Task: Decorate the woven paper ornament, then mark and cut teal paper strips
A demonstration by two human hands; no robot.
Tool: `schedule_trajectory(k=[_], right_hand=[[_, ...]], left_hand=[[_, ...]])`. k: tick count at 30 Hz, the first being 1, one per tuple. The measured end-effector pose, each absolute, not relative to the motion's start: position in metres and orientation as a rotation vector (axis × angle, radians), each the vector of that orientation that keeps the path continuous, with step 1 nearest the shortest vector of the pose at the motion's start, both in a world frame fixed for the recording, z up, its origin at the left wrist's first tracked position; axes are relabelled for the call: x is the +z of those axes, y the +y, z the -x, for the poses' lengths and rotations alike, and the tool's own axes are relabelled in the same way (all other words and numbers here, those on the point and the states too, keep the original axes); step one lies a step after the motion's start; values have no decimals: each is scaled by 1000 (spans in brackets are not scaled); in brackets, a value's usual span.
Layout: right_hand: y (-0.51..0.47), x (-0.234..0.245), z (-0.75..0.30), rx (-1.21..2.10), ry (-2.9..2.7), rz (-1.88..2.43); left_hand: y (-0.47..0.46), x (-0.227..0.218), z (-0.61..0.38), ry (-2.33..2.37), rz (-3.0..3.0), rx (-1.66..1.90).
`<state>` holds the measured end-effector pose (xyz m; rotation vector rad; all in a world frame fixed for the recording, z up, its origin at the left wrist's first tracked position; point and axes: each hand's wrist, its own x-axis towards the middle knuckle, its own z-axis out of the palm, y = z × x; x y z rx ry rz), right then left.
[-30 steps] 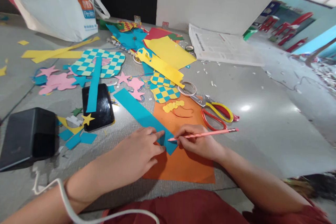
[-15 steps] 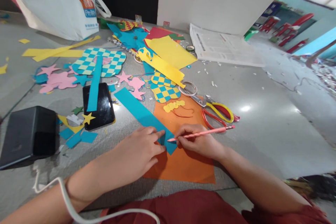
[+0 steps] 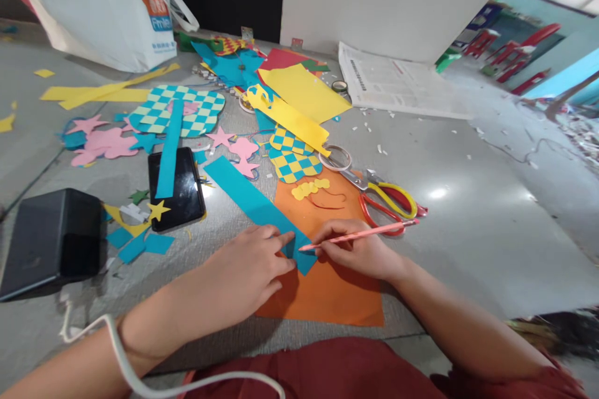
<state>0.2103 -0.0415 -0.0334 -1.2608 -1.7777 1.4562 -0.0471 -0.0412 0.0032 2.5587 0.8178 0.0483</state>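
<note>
The right grip (image 3: 349, 255) pinches a pink pencil (image 3: 374, 232), its tip by the near end of a blue strip (image 3: 255, 206). The left grip (image 3: 255, 268) rests loosely spread on that strip. Orange paper (image 3: 327, 299) lies under the right grip, close to the front edge of the desk (image 3: 468, 193). Scissors (image 3: 355, 181) sit just past that grip; wide desk stretches right of it.

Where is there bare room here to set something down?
The widest bare patch of tabletop lies right of the scissors, short of the newspaper and white scraps. Left of them it's crowded: paper strips, pink stars, checkered cutouts.
</note>
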Motion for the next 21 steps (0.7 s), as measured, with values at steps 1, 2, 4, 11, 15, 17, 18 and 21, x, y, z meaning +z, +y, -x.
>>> schedule_trajectory(k=[1,2,4,11,15,17,18,21], right_hand=[[-42,-34,-211,1472,-1765,1252],[-41,-34,-213,1485,-1752,1243],[-41,-36,-215,1492,-1737,1226],[-41,-40,-217,1405,-1807,1256],[-41,-39,-217,1403,-1801,1251],[-41,-39,-217,1391,-1811,1247],[-41,-39,-216,1385,-1816,1245],[-41,-38,-216,1367,-1838,1249]], left_hand=[[-41,3,47,820,-2558,44],[-41,3,47,820,-2558,40],[-41,3,47,817,-2559,26],[-42,3,48,819,-2557,16],[-42,2,48,817,-2556,19],[-41,2,48,814,-2557,31],[-41,2,48,814,-2557,38],[-41,3,47,816,-2558,30]])
